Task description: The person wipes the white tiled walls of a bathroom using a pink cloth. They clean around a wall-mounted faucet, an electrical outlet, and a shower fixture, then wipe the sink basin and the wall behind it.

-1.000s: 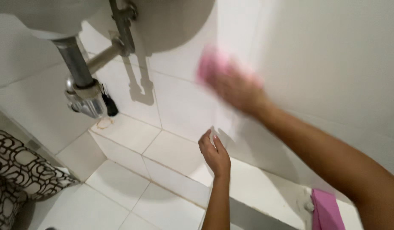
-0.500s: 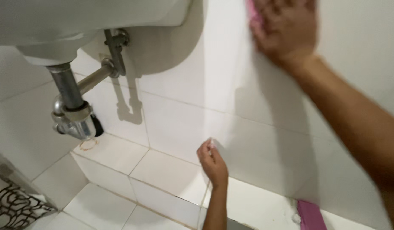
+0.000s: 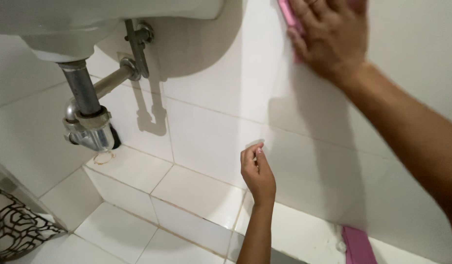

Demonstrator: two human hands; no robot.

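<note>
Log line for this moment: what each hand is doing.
right hand: flat on pink cloth, pressed to white wall tile | left hand: fingertips on tile, empty | sink drain pipe: untouched

White tiled wall (image 3: 211,132) and a tiled ledge (image 3: 138,171) run below a white sink (image 3: 64,29), its metal drain pipe (image 3: 84,107) casting shadows (light from above); patterned fabric (image 3: 15,230) lies at bottom left.

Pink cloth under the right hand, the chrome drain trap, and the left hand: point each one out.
pink cloth (image 3: 286,11), head view, strip showing left of the fingers.
chrome drain trap (image 3: 90,133), head view, on its lower bend.
left hand (image 3: 258,176), head view, back of the hand.
</note>
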